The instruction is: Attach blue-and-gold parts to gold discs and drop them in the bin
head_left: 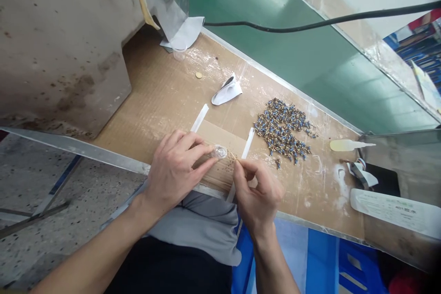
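Observation:
Between the thumb and forefinger of my left hand (175, 165) is a small clear, round, shiny piece (219, 151), low over the cardboard. My right hand (257, 186) is closed in a pinch on a thin gold-coloured stick (233, 154), whose tip points toward the clear piece. Tiny dark specks lie on the cardboard pad (223, 135) between the hands. White tape strips (200, 117) run along the sides of this pad. To the right of it spreads a heap of small blue and brass-coloured parts (282, 128).
A folded white paper piece (226, 92) and a small yellowish disc (199, 75) lie farther back. At right are a squeeze bottle (347, 145) with pale yellow liquid and a white bottle (396, 211). A stained metal housing (62, 50) stands at left, and a black cable (310, 24) crosses above.

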`<state>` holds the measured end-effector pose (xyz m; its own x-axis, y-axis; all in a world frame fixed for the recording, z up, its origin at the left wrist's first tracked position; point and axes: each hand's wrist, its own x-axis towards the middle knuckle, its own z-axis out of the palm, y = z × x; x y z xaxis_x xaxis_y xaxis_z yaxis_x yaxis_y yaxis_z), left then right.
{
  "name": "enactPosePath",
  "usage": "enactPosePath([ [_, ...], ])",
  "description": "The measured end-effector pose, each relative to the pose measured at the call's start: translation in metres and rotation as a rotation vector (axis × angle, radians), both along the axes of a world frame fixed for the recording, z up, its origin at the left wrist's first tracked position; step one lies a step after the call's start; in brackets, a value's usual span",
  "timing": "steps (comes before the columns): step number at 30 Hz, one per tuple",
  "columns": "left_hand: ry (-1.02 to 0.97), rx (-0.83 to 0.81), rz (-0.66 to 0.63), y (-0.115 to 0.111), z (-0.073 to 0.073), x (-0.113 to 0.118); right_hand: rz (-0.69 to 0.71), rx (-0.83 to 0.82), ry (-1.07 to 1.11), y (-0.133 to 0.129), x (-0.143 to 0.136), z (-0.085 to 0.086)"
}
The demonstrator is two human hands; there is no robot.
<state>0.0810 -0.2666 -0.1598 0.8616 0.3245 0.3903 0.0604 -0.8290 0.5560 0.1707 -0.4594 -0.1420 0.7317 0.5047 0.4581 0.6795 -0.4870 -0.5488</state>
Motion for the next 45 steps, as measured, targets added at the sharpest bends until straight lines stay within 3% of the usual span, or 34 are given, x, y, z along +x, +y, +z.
enactPosePath([
  [4, 0.004, 0.009, 0.008, -0.001, 0.0, 0.0, 0.057, -0.016, 0.018, 0.002, -0.004, 0.001],
  [11, -0.008, 0.017, 0.002, 0.0, 0.001, 0.001, 0.013, -0.047, 0.014, -0.001, 0.003, -0.009],
  [18, 0.0, 0.03, 0.003, 0.0, -0.001, 0.0, 0.044, -0.022, 0.014, 0.002, -0.002, -0.003],
  [25, -0.014, 0.011, -0.002, 0.0, 0.0, 0.0, -0.032, -0.016, 0.011, 0.002, 0.0, -0.004],
  [45, 0.004, 0.006, -0.005, 0.0, 0.0, 0.0, 0.02, -0.025, 0.102, 0.009, 0.006, 0.002],
])
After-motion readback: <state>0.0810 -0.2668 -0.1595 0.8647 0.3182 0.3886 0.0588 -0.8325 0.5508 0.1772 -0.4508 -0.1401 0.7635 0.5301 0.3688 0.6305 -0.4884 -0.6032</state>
